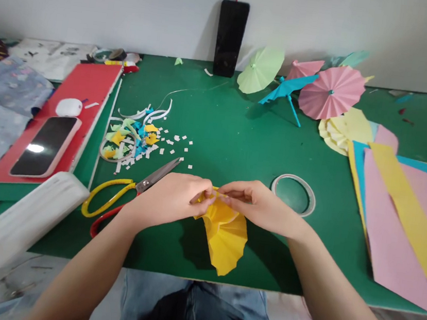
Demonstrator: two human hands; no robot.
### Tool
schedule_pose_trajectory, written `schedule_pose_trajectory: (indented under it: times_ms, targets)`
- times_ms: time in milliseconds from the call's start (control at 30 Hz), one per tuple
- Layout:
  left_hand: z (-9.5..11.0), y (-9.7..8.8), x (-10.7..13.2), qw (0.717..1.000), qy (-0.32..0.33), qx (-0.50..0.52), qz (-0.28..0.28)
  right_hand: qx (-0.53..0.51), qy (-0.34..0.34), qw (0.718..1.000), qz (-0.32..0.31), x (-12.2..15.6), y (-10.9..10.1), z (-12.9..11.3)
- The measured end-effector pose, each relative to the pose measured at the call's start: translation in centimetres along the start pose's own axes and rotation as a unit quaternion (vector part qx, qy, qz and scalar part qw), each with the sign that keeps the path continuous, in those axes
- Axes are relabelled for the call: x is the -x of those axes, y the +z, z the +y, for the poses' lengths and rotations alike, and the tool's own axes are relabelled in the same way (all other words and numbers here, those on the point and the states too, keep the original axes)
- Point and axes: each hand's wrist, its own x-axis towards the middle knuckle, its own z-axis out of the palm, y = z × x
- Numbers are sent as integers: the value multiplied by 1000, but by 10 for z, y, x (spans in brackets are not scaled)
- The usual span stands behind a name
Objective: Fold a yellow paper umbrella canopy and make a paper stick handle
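Head view: our left hand (180, 197) and right hand (260, 207) pinch one yellow paper (226, 238) near the edge of the counter (216, 134), one pair of scissors (152, 178) left, one tape roll (311, 197) right, room beyond.

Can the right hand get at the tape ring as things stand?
Probably yes: the tape ring lies nearby with nothing on top, though the right hand would likely need to release the yellow paper.

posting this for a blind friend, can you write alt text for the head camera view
A person's left hand and right hand pinch pleated yellow paper over a green table. Scissors and paper scraps lie to the left, a pale ring to the right; colourful paper umbrellas sit farther back, near a dark phone propped upright against the wall.
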Motion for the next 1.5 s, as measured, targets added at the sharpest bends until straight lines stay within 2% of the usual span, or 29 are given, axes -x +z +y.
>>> schedule_pose_trajectory:
  times_ms: [567, 1233, 1500]
  targets:
    - [3, 2, 0, 999, 27, 2, -22, 124, -58, 991, -2, 6, -2, 2]
    - [1, 0, 2, 997, 31, 41, -57, 145, -79, 986, -23, 8, -4, 0]
    - [-1, 1, 1, 997, 40, 47, -41, 162, -82, 983, -30, 9, -3, -1]
